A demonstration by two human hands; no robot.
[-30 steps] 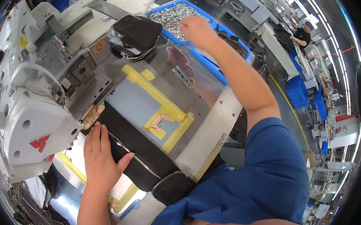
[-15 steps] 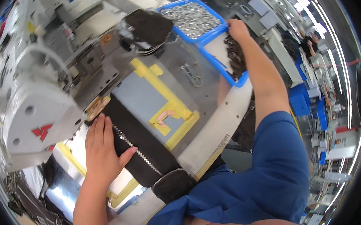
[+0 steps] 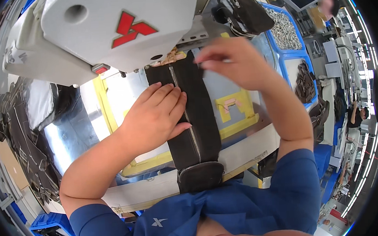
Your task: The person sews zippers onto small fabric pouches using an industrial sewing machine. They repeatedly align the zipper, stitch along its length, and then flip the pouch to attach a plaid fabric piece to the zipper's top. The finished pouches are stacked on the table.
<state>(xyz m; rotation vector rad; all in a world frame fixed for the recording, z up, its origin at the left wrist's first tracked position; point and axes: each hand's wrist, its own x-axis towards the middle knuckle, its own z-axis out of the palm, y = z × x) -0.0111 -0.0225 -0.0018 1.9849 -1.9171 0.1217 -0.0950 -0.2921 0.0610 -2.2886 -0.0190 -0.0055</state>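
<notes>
A long black fabric panel (image 3: 206,132) lies under the sewing machine's head, pointing away from me. A silver metal zipper (image 3: 194,137) runs along its middle, and a black zippered pouch part (image 3: 201,177) sits at its near end. My left hand (image 3: 154,116) rests flat on the panel, fingers stretched across the zipper with the thumb apart. Over the panel's far right edge is my right hand (image 3: 238,64), blurred by motion, thumb and forefinger brought together. A small dark bit shows at its fingertips, too unclear to name.
The white sewing machine (image 3: 116,22) looms over the far left. Yellow-taped guides (image 3: 242,125) flank the panel. At the right stand a blue bin of metal parts (image 3: 284,28) and a blue bin of dark strips (image 3: 305,81). A black bag (image 3: 252,15) lies behind; dark fabric pieces (image 3: 28,142) hang left.
My right hand has come from the bin of dark strips back to the panel's far end. My left hand stays on the panel, now lying across the zipper. The view has shifted.
</notes>
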